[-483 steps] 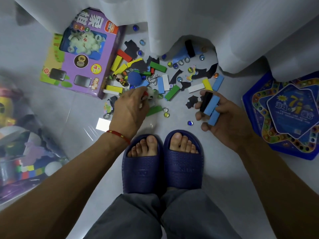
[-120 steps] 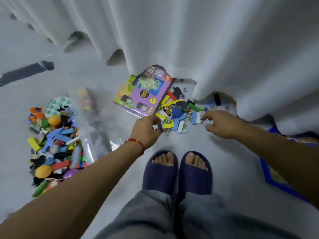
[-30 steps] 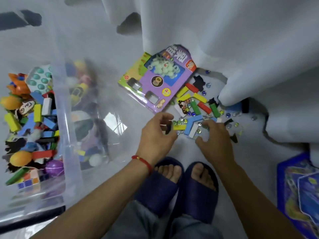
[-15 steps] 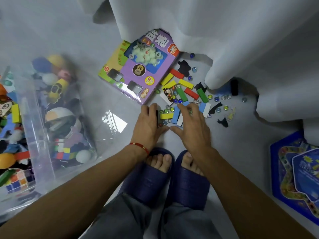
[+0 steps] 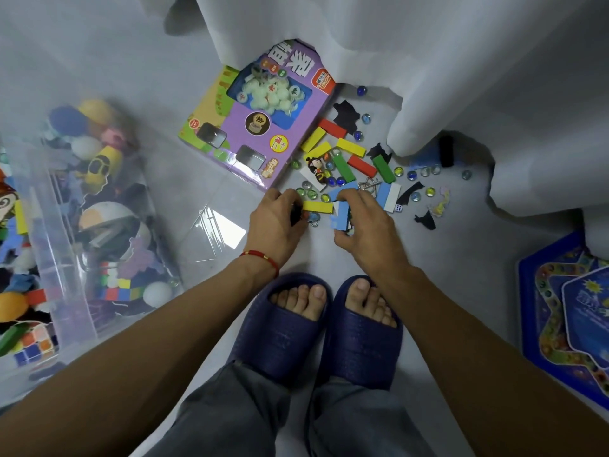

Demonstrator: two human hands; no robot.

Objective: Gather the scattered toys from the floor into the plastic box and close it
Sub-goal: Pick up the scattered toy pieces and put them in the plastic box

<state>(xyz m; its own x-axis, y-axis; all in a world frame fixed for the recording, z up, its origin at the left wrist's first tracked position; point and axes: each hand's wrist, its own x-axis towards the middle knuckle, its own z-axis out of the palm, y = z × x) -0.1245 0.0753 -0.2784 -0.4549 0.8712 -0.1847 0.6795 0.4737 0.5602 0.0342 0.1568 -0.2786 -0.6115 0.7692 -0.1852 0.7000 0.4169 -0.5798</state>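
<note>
Dozens of small toys lie scattered on the floor (image 5: 211,199) at the foot of a white curtain (image 5: 428,61) as a crouching person works through them with both hands. At far left stands the clear plastic box (image 5: 66,225), lid off and not in sight, already loaded with balls, blocks and puzzle cubes. Next comes a purple game carton (image 5: 260,123), lying flat just beside the pile. The left hand (image 5: 275,222), a red bracelet (image 5: 260,257) at its wrist, has its fingers curled at the near end of a yellow block (image 5: 318,206), with something dark, hard to identify, pinched underneath. The right hand (image 5: 365,222) has its grip closed round a small stack of blue blocks (image 5: 341,216). Beyond the hands are more coloured blocks, a little doll figure (image 5: 316,169), glass marbles (image 5: 395,171), black puzzle scraps (image 5: 425,219) and a white die (image 5: 398,208). The blocks look light, rigid and smooth, best pinched across their long flat sides or bundled several at a time; the marbles are hard, slick and likely to roll, so scooping into a cupped palm should suit them better than fingertip picking, while the thin scraps may need lifting by an edge. At far right lies a blue board game (image 5: 560,291)
</note>
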